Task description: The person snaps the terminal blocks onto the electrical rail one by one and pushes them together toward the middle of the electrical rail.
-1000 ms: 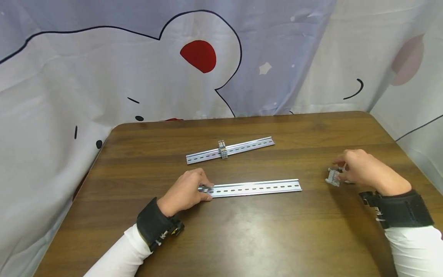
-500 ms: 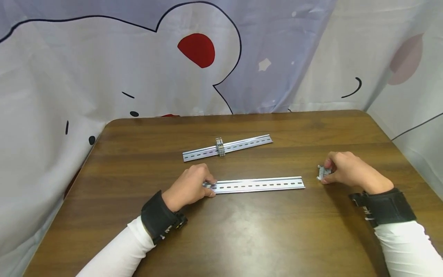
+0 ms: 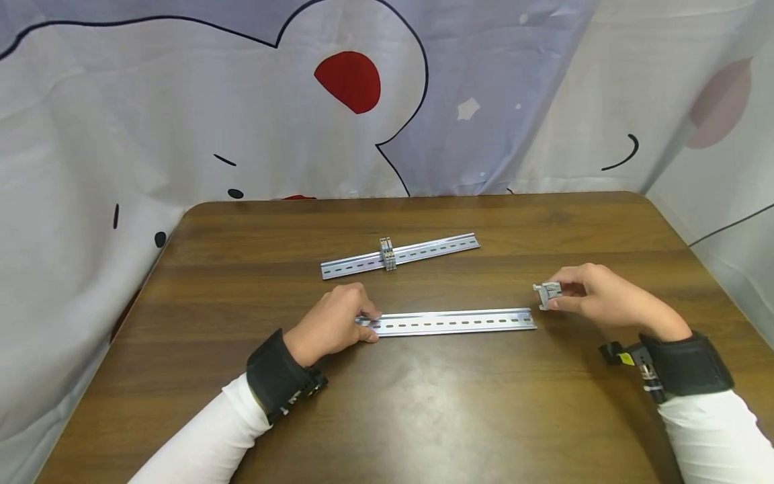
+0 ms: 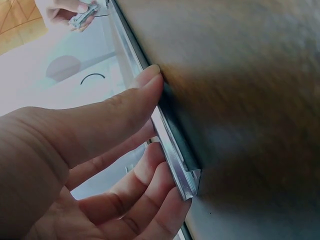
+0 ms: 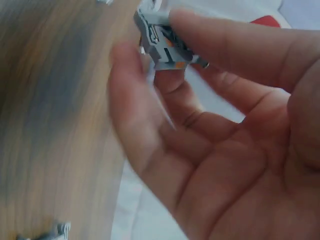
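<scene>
My left hand (image 3: 332,324) grips the left end of a slotted metal DIN rail (image 3: 453,323) on the table, thumb along the near edge and fingers at the far edge. In the left wrist view the thumb and fingertips hold both edges of the rail (image 4: 172,145) near its end. My right hand (image 3: 595,301) pinches a small grey terminal block (image 3: 549,294) between thumb and fingers, just past the rail's right end. Up close in the right wrist view, the terminal block (image 5: 162,42) shows orange spots and a moulded side.
A second DIN rail (image 3: 432,249) lies slanted farther back on the wooden table (image 3: 423,396), with several terminal blocks (image 3: 388,254) clipped side by side near its middle. A printed curtain (image 3: 254,121) hangs behind the table.
My right hand has moved left with the terminal block, toward the near rail's right end, and the block now shows more clearly at the fingertips. My left hand keeps hold of the rail.
</scene>
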The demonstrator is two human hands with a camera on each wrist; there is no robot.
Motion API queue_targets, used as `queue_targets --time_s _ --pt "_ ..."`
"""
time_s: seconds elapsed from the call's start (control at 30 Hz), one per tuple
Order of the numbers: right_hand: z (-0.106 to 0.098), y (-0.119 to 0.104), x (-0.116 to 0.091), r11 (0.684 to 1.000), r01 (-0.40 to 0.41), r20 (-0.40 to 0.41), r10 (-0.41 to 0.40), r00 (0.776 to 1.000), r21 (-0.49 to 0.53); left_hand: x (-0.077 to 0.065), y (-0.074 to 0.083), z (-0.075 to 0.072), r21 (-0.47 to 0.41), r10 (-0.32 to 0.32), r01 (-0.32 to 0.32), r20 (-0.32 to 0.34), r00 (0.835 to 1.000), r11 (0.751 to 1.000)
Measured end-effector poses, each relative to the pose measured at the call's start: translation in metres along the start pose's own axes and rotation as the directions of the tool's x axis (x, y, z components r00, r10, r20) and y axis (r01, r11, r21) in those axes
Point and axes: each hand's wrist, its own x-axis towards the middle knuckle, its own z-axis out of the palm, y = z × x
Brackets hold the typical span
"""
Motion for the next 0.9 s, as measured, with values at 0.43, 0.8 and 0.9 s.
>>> queue_targets --time_s 0.43,0.8,0.9 --pt "0.015 -0.018 0.009 0.954 -0.272 0.077 0.264 0.961 0.129 0.001 0.001 0.001 -0.002 -0.009 0.009 0.004 1.0 1.0" --pt "0.03 -0.043 0.016 0.96 -0.272 -0.028 0.271 0.962 -0.063 0.0 0.004 -0.001 0.036 0.033 -0.034 0.014 0.999 0.999" --pt "0.031 -0.05 0.024 0.955 -0.27 -0.048 0.266 0.963 -0.126 0.001 0.004 -0.001 0.036 0.03 -0.03 0.008 1.0 0.999"
